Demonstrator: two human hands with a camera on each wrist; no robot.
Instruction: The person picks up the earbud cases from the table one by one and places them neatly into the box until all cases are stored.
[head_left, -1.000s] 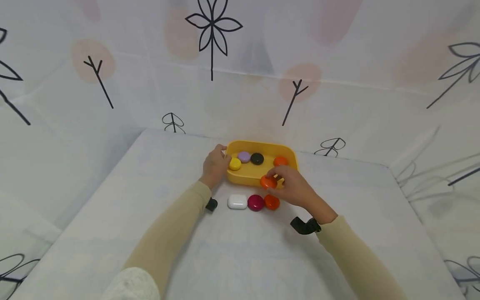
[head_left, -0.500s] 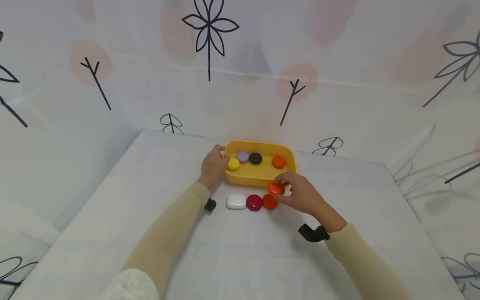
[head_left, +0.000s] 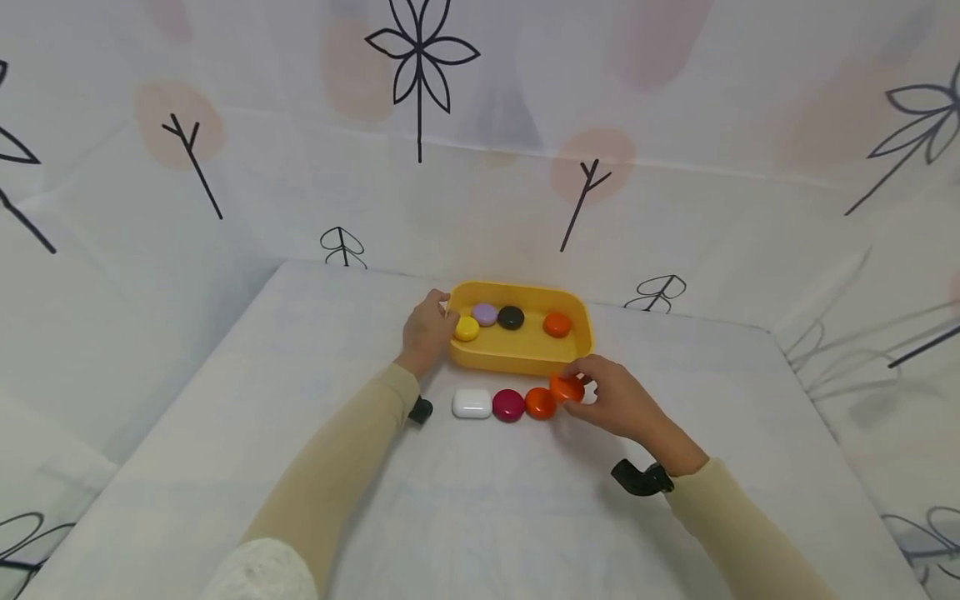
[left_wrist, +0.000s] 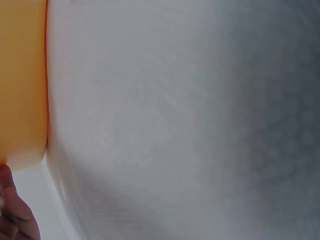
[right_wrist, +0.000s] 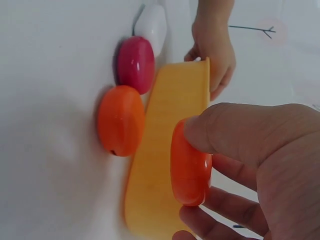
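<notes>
My right hand (head_left: 618, 404) pinches a glossy orange round case (head_left: 566, 388) between thumb and fingers, just off the tray's front right corner. In the right wrist view a faint seam runs around the held case. My left hand (head_left: 426, 333) grips the left end of the yellow tray (head_left: 502, 363). Inside the tray lie a yellow case (head_left: 467, 329), a lilac case (head_left: 485, 314), a black case (head_left: 512, 317) and an orange one (head_left: 557, 325). A row stands before it: a white rectangular case (head_left: 472, 404), a crimson round case (head_left: 508, 405) and another orange case (head_left: 540, 403).
A pale cloth covers the table (head_left: 480, 508). Behind it and at both sides hang cloth walls (head_left: 480, 208) with plant drawings. The tray stands near the table's back edge.
My right hand has carried the orange case from over the tray's front wall down and to the right, beside the row's right end. The left hand stays on the tray.
</notes>
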